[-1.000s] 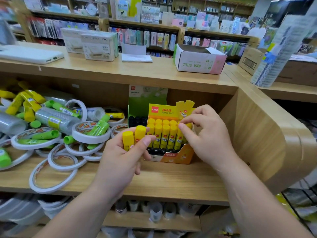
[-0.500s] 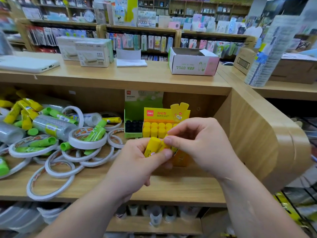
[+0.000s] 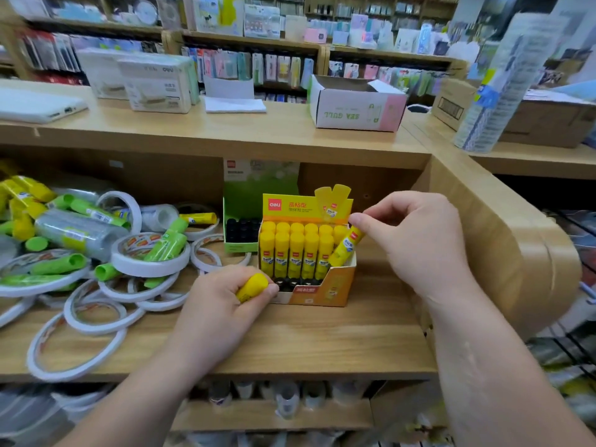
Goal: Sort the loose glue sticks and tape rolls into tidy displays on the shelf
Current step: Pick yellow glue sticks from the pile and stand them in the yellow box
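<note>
A yellow and orange display box (image 3: 322, 293) stands on the wooden shelf (image 3: 290, 346), holding several upright yellow glue sticks (image 3: 296, 253). My right hand (image 3: 416, 243) pinches one yellow glue stick (image 3: 346, 246), tilted, its lower end in the box's right end. In front of the box's left corner, my left hand (image 3: 216, 314) is closed around another yellow glue stick (image 3: 253, 285). To the left lies a heap of white tape rolls (image 3: 148, 256) mixed with green glue sticks (image 3: 167, 245) and yellow ones (image 3: 29, 191).
A green display box (image 3: 240, 233) with black-capped sticks stands behind the yellow box. Clear tape packs (image 3: 77, 232) lie in the heap. On the counter above sit a white carton (image 3: 356, 108) and boxed goods (image 3: 154, 82). The shelf's rounded end panel (image 3: 503, 246) closes the right side.
My right hand took one of the two sticks from my left hand and carried it to the box's right end. My left hand dropped to the shelf with the other stick.
</note>
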Demonstrator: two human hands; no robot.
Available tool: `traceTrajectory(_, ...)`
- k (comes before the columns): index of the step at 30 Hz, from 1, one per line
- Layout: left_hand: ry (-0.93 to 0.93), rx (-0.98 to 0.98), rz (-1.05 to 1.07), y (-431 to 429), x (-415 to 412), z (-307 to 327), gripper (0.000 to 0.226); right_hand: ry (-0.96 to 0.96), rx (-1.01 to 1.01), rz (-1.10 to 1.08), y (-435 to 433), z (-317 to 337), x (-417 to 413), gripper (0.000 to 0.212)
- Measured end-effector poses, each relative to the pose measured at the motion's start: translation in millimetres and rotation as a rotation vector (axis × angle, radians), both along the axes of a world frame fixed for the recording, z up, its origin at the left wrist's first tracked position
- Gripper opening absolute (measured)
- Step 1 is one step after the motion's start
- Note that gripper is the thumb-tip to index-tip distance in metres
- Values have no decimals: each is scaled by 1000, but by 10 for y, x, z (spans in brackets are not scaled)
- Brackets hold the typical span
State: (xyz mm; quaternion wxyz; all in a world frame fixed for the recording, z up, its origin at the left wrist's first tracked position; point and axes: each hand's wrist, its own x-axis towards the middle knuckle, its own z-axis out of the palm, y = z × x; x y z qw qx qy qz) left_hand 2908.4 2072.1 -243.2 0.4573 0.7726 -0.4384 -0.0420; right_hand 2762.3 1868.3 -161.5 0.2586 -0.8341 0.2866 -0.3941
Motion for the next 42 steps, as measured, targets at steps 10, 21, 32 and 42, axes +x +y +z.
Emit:
traceTrajectory(10,111,-57,-1,16,54,-39,14,141,-123,72,-6,-240,190,21)
traceTrajectory(21,104,-49,3,15,40,-23,14,269,-192,135,-9,-221,115,8)
traceTrajectory(32,269,-60,55,40,64,57,5,506,-241,94,57,-105,89,16)
traceTrajectory(42,987,-389,-274,54,-123,461,40,59,99,538,728,106,320,11)
